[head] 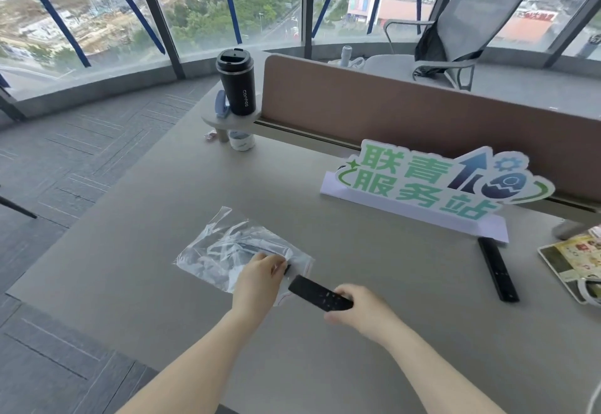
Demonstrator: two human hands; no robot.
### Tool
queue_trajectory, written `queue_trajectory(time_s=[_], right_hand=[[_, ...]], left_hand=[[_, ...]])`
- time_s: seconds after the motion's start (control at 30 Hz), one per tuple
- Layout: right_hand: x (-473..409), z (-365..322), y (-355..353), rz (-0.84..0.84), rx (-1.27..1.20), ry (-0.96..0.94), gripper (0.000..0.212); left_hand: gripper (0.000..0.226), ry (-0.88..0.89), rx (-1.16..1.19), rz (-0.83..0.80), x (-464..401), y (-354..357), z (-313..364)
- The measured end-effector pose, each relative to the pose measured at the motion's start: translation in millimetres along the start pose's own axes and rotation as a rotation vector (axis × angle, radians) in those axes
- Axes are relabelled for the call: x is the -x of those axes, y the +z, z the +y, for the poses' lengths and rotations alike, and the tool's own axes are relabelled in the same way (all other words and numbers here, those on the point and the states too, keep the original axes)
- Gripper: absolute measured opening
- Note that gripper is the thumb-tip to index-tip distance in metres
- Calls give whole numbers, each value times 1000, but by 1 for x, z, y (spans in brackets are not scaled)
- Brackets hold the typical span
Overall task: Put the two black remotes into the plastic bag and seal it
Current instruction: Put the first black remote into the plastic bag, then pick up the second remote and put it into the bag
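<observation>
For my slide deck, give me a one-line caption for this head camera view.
Left hand holds the plastic bag open while right hand feeds in one black remote; second remote waits.

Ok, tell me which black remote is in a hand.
The remote at the bag's mouth, in the right hand; the other remote lies untouched below the sign.

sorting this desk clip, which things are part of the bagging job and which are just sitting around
Job: plastic bag; remote in right hand; second remote lying near the sign; left hand at the bag.

Lying about: black tumbler; green sign; leaflet; office chair.
</observation>
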State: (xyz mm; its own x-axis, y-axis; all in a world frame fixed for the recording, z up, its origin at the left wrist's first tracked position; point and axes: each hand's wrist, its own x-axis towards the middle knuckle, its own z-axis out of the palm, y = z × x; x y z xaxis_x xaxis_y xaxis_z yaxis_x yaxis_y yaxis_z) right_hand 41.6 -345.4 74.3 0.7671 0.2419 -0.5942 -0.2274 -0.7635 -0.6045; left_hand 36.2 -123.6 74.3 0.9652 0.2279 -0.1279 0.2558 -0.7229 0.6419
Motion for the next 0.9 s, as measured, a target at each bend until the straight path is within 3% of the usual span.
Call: queue_trajectory(time_s=[0.1,0.2,0.27,0.4,0.5,0.63,0.77,0.9], right_hand=[[-25,-29,18,-122,-85,-67,32],[-42,-41,33,-156,-332,-73,28],[-45,-30,31,-34,-478,2,17],[-30,31,-8,271,-583,174,33],[-12,88,-61,512,-420,313,27],[2,155,-128,770,-115,487,50],[-10,202,-156,743,29,602,54],[-25,226,-156,712,152,612,49]], left_hand=[[19,-12,18,-8,6,-1,-3],[21,-48,50,-4,9,-4,-9],[21,-57,96,-17,9,-5,-11],[20,-42,125,-95,6,7,-3],[21,29,90,-153,-3,25,20],[22,108,54,-259,-27,51,66],[21,145,101,-369,-35,77,109],[16,99,311,-378,-29,94,133]])
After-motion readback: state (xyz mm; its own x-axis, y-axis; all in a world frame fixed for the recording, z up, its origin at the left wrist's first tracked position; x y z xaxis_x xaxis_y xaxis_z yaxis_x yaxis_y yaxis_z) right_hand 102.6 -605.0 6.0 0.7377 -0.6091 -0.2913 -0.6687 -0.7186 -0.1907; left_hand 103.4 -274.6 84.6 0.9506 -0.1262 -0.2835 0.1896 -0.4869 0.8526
